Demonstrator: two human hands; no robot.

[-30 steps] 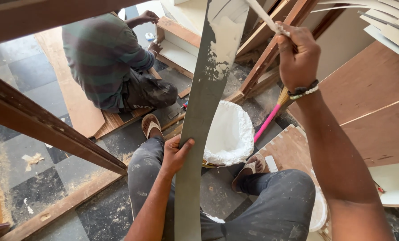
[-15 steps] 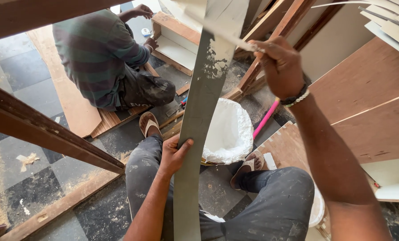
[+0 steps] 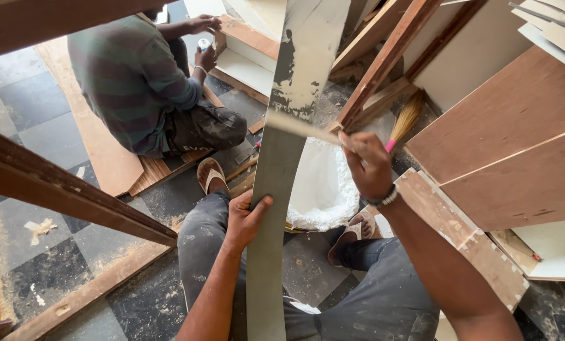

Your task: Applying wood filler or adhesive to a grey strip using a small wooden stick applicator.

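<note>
The long grey laminate strip (image 3: 276, 189) stands nearly upright between the seated person's knees, its upper part already smeared with pale adhesive, so the spreading looks about halfway down; the next stroke would need the blade drawn lower over the bare grey face while the strip is held steady. Behind it sits the white tub of paste (image 3: 323, 186) on the checkered floor (image 3: 36, 246), near a sandalled foot. The left hand (image 3: 246, 221) is curled tight around the strip's left edge. The right hand (image 3: 368, 165) is closed on a thin flat spreader (image 3: 301, 128) laid across the strip. A co-worker (image 3: 137, 88) crouches beyond
</note>
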